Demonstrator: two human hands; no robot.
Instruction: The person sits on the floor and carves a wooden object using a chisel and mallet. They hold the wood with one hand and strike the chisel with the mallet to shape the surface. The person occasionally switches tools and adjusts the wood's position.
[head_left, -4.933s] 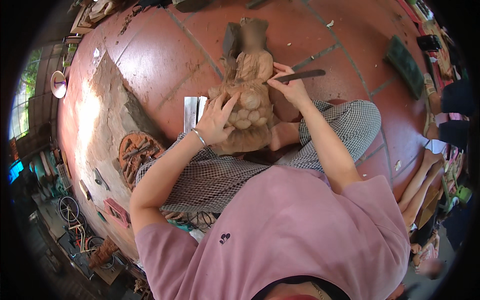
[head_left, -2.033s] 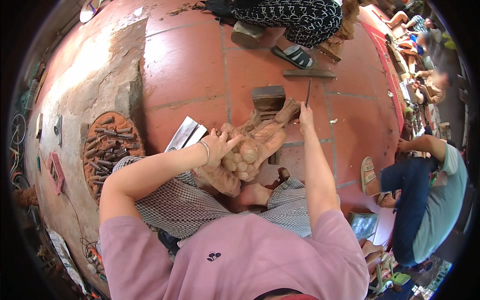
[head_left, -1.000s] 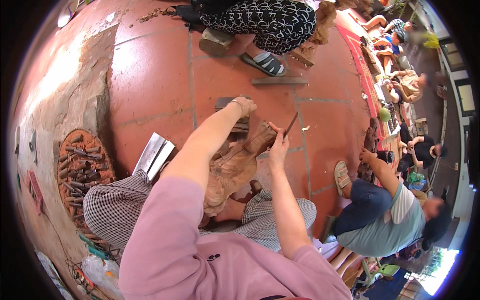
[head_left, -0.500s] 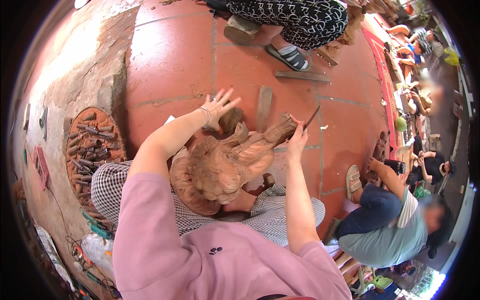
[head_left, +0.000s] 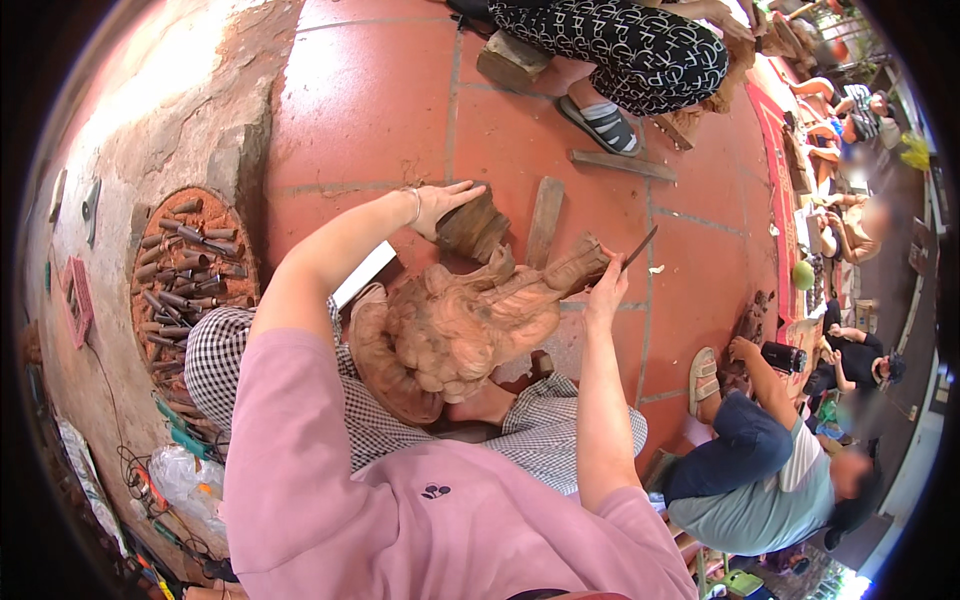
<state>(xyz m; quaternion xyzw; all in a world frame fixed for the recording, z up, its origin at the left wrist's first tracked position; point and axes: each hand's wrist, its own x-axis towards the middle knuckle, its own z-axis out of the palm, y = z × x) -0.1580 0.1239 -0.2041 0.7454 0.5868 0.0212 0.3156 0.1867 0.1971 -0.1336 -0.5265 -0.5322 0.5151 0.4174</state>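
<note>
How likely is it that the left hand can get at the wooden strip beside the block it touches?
Probably yes: the left hand touches the block, and only a gap of red floor separates that block from the wooden strip, whose far end lies uncovered beyond the carving.

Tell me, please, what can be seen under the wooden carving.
Checked trousers and a bare foot show along the lower edge of the wooden carving, which partly covers both. Its underside, and exactly what bears its weight, cannot be seen.
</note>
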